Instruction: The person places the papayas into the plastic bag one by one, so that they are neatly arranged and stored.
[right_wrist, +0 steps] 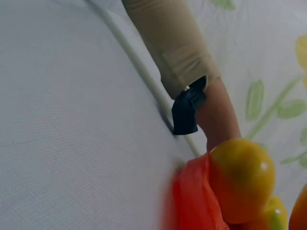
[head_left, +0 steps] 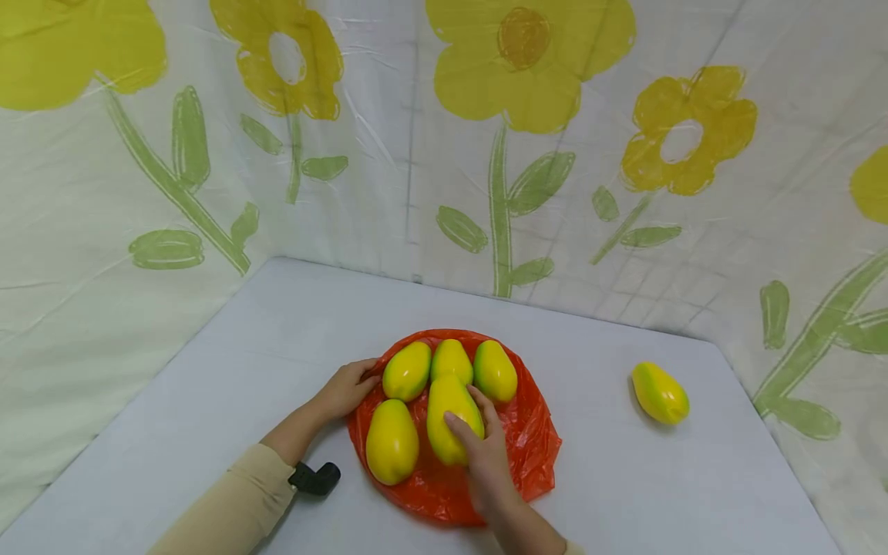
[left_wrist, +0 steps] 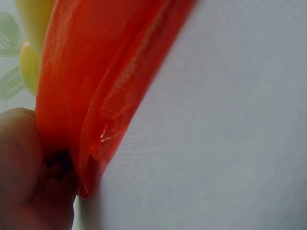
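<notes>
A red plastic bag (head_left: 534, 432) lies spread in a rough circle on the table, its rim standing up a little. My left hand (head_left: 350, 389) grips its left edge; the left wrist view has the red plastic (left_wrist: 91, 72) close to the fingers. With thumb and fingers round it, my right hand (head_left: 486, 455) holds a yellow papaya (head_left: 449, 420) over the bag's middle. Three yellow-green papayas rest along the far side: left (head_left: 407, 371), middle (head_left: 451, 359) and right (head_left: 496, 371). Another papaya (head_left: 392, 442) sits at the near left. The right hand is out of its own wrist view.
A separate yellow-green papaya (head_left: 661, 393) lies on the white table (head_left: 610, 478) to the right of the bag. Flower-printed white curtains (head_left: 388, 193) stand behind and beside the table. A black wrist device (head_left: 315, 479) is on the left forearm.
</notes>
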Available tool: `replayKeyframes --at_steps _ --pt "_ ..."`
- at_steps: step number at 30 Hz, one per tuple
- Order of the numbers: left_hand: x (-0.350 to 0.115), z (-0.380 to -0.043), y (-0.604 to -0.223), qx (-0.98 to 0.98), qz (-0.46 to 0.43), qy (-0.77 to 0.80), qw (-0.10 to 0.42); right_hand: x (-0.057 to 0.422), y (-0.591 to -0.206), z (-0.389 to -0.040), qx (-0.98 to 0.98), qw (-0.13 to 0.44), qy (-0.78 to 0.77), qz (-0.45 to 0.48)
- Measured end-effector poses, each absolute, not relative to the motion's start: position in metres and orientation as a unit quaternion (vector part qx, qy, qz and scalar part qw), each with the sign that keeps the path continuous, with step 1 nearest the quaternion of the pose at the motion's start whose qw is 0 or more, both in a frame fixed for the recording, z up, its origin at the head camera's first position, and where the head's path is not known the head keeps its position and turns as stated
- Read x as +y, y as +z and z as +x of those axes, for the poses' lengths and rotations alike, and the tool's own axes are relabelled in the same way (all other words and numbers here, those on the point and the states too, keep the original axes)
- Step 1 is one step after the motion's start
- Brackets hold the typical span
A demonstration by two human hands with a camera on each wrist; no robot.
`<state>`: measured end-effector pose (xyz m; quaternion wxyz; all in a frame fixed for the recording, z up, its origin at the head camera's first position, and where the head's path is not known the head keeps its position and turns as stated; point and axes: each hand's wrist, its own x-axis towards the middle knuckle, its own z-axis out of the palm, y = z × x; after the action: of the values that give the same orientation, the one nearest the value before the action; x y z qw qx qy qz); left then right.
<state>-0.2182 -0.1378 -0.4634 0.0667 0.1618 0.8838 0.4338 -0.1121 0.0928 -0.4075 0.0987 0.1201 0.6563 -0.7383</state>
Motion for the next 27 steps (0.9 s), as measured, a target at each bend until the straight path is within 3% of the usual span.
replayKeyframes --at_steps 27 --pt "-0.139 -0.219 -0.463 0.879 0.159 0.443 0.075 0.088 -0.439 -0.106 0.714 0.130 -0.672 0.145"
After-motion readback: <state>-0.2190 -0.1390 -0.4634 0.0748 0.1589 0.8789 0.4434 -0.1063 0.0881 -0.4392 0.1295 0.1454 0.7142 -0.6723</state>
